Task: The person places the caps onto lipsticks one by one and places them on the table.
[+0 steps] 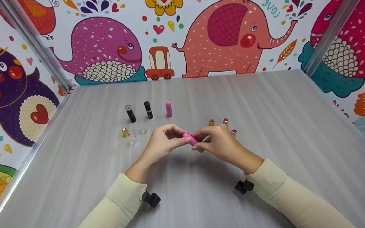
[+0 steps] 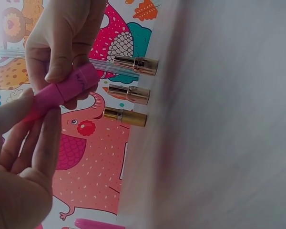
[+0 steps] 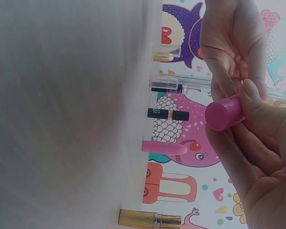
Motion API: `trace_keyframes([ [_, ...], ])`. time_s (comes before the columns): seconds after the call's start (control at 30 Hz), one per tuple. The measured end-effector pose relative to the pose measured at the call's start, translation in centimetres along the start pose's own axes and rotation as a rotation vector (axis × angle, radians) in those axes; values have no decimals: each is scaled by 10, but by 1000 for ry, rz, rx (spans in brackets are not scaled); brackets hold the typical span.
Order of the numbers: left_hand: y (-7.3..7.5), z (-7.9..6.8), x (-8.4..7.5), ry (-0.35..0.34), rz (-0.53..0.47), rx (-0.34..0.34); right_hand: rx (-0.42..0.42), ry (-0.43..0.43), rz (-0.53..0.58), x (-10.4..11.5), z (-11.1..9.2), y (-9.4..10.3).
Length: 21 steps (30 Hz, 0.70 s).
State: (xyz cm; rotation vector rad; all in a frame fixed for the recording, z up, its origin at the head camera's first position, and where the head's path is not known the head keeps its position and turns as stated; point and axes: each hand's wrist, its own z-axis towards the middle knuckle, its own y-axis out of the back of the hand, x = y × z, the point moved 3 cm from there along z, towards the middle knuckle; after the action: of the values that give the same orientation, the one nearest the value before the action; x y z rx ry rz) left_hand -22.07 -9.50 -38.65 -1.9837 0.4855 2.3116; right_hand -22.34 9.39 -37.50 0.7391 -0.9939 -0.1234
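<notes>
Both hands hold one pink lipstick tube [image 1: 190, 138] above the table, its axis tilted. The left hand [image 1: 162, 141] pinches the smooth, rounded end between thumb and fingers. My right hand [image 1: 222, 143] grips the other end, which has dark lettering and a flat base in the wrist views. A seam runs round the tube [image 2: 62, 93] between the two grips, with no visible gap. Just beyond the right hand stand a gold lipstick tube [image 1: 211, 122] and two shiny tubes with reddish tops, one at the back [image 2: 136, 64] and one in the middle [image 2: 128, 94] of the left wrist view.
Farther left stand two black lipstick tubes, one labelled tube [image 1: 131, 114] and one slimmer tube [image 1: 148, 110], beside a second pink tube [image 1: 169, 110]. Nearer lie a gold bullet-shaped piece [image 1: 125, 132] and clear caps [image 1: 143, 129]. Printed panels [image 1: 106, 47] border the grey table [image 1: 182, 202].
</notes>
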Motion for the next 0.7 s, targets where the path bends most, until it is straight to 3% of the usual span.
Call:
trace_keyframes([
  [0.47, -2, 0, 1, 22, -32, -5, -4, 8, -34, 2, 0, 0],
  [0.7, -1, 1, -3, 18, 23, -6, 11, 9, -17, 3, 0, 0],
])
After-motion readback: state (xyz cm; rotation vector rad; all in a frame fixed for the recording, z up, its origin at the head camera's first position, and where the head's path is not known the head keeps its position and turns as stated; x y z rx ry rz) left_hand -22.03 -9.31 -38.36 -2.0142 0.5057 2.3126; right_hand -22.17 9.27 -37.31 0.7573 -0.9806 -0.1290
